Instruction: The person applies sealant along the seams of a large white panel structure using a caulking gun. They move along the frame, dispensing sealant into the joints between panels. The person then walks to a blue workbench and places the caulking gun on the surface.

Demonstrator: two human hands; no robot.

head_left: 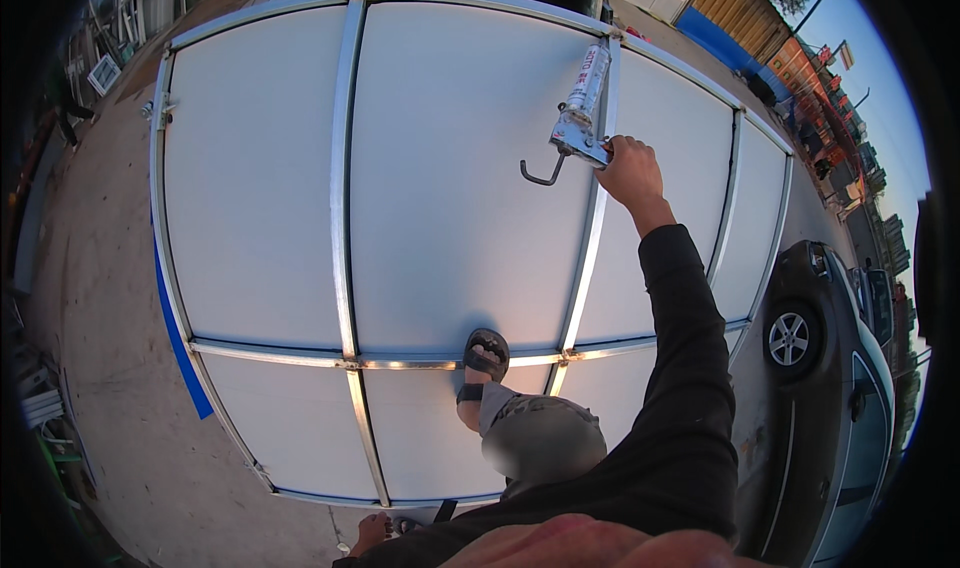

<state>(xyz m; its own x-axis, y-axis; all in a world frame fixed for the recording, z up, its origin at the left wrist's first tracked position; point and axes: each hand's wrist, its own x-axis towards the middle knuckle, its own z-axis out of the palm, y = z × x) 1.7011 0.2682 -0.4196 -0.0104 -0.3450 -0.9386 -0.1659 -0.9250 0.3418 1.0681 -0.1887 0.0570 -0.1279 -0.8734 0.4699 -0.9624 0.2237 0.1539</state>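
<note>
The right grip [632, 171] is closed around the handle end of a caulking gun [574, 136], which is held over the upper part of a large framed panel. Its pale cartridge [590, 73], with red lettering, points away from the person, its far end close to the join of a bar and the top rail (whether it touches there, I cannot tell). A hooked rod [541, 182] sticks out from the gun's back end, to the left of the hand. A dark sleeve [690, 348] covers the right arm. The left grip [372, 533] is partly in view at the lower edge; I cannot tell how wide it is or whether it holds anything.

Beneath the gun, shiny metal bars [342, 168] divide the white panel [450, 168] into sections. A sandalled foot [487, 355] stands on a crossbar. Further out, a blue strip [185, 353] lies along the left side, and a dark car [815, 398] stands on the right.
</note>
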